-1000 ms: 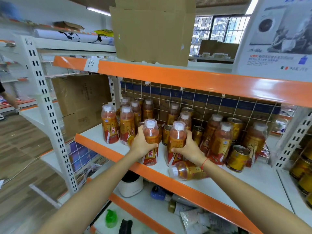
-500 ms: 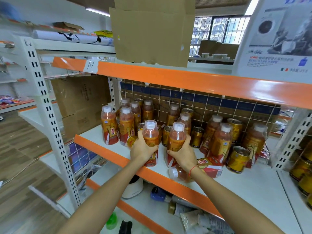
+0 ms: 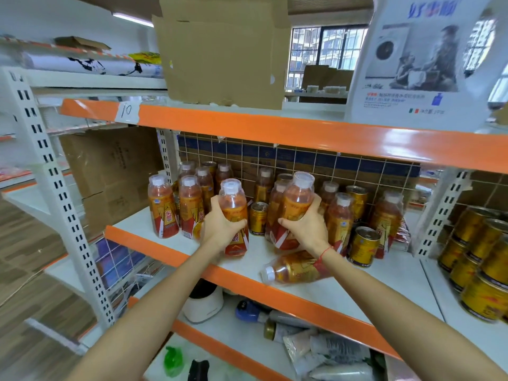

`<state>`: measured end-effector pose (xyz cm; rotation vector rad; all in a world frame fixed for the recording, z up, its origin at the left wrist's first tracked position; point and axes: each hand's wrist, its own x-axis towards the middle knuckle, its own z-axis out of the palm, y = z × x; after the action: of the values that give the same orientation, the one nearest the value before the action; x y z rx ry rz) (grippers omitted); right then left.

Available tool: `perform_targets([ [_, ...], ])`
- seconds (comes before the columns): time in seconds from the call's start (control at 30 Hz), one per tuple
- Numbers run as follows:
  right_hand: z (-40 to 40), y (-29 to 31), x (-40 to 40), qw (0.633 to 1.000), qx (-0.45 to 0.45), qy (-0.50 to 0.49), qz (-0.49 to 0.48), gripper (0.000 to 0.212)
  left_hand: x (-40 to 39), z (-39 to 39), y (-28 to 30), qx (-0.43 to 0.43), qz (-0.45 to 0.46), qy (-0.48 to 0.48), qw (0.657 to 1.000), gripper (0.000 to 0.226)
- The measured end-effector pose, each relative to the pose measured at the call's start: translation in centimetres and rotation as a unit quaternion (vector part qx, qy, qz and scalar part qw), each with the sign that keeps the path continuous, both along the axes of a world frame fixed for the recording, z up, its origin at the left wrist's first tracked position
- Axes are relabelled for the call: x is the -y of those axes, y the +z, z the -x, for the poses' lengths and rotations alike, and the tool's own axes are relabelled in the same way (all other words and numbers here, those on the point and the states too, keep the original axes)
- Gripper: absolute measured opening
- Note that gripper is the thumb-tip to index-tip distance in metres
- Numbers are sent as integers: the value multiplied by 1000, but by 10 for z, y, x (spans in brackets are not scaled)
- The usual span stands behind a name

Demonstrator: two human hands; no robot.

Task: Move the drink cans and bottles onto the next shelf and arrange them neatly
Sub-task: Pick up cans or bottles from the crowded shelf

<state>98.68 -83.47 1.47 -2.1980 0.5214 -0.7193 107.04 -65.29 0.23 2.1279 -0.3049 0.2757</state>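
A: Where are the bottles against the hands?

B: Both stand over the middle shelf (image 3: 384, 273), white with an orange front edge. The left hand (image 3: 220, 229) wraps the left bottle (image 3: 233, 213) around its lower body, fingers curled across the label. The right hand (image 3: 305, 229) grips the right bottle (image 3: 298, 199) from below and the side, thumb toward the left, and that bottle tilts slightly right. A red string circles the right wrist.

A: Are they touching the shelf?

B: The left bottle's base sits close to the shelf surface; I cannot tell whether it touches. The right one looks raised above its neighbours.

A: How do they look?

B: Clear plastic with amber-red drink inside, a gold and red label, and a white cap.

A: What lies nearby?

B: A fallen bottle (image 3: 291, 268) lies on its side just under the right wrist, cap pointing left, near the front edge. More upright bottles stand to the left (image 3: 162, 207) and behind, with gold cans among them: one can (image 3: 258, 218) between the two hands, another can (image 3: 362, 246) right of the right hand. Stacked gold cans (image 3: 475, 259) fill the next bay to the right.
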Motion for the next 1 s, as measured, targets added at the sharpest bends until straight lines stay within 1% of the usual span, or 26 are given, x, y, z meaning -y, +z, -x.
perform_targets([
  [0.2, 32, 10, 14, 1000, 7, 1, 11, 96, 4, 28, 8, 6, -31, -5, 999, 81],
  [0.43, 76, 13, 21, 1000, -8, 9, 17, 97, 8, 75, 12, 10, -51, -23, 998, 80],
  [0.67, 131, 6, 15, 1000, -17, -16, 8, 93, 12, 123, 13, 25, -68, -66, 995, 79],
  [0.8, 167, 2, 8, 999, -21, -43, -13, 93, 12, 148, 9, 11, -56, -102, 993, 81],
  [1.0, 229, -8, -5, 995, -39, -86, -23, 89, 8, 194, -6, -12, -55, -124, 991, 80],
])
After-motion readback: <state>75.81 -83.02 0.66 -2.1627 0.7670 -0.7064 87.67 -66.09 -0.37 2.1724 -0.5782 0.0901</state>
